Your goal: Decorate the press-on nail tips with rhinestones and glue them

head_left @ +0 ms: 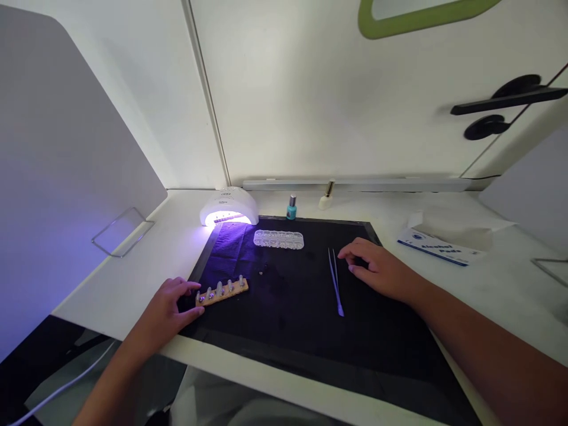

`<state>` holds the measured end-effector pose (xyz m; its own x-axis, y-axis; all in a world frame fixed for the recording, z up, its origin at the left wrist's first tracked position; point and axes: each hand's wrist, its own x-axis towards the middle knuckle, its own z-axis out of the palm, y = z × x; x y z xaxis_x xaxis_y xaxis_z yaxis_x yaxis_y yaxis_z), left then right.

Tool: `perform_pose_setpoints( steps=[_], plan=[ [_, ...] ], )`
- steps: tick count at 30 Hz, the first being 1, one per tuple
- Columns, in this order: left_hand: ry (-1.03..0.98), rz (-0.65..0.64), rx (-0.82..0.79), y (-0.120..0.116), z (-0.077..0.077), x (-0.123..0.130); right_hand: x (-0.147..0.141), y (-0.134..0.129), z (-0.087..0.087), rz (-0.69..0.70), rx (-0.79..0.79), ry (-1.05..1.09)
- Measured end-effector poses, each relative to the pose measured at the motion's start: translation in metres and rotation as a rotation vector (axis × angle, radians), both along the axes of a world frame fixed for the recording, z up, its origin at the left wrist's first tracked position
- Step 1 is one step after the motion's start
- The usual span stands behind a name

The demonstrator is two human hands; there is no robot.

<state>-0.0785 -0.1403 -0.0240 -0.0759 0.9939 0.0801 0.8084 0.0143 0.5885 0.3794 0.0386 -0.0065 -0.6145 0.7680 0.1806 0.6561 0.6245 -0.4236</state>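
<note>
My left hand (166, 310) is at the left end of a cork-coloured strip (228, 292), its thumb and index finger on either side of that end. Several glittery silvery nail tips (219, 289) stand upright along the strip. My right hand (375, 266) rests on the black mat (293, 343) with fingers loosely bent and apart, holding nothing. Just left of its fingertips lies a pair of tweezers (335, 287), points toward the back. A clear compartment case (278, 239) lies farther back, with a tiny speck of something (261, 273) in front of it.
A white nail lamp (228, 198) glows violet at the back left, with another strip inside and a dark cloth (228, 242) in front. Behind the mat stand a turquoise bottle (291, 208) and a cream bottle (326, 198). An alcohol pads box (439, 245) lies right.
</note>
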Motion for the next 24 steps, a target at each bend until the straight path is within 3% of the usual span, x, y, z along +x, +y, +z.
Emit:
perform_pose_setpoints(
  steps=[12,19,24],
  plan=[
    [-0.036,-0.068,0.018,0.005,0.000,0.006,0.004,0.001,0.004,-0.015,0.036,-0.071],
    [-0.089,-0.181,0.062,0.012,0.024,0.040,0.003,0.003,0.003,-0.019,0.080,-0.048],
    [-0.107,-0.355,0.068,0.037,0.044,0.077,0.003,0.002,0.005,-0.015,0.057,-0.086]
  ],
)
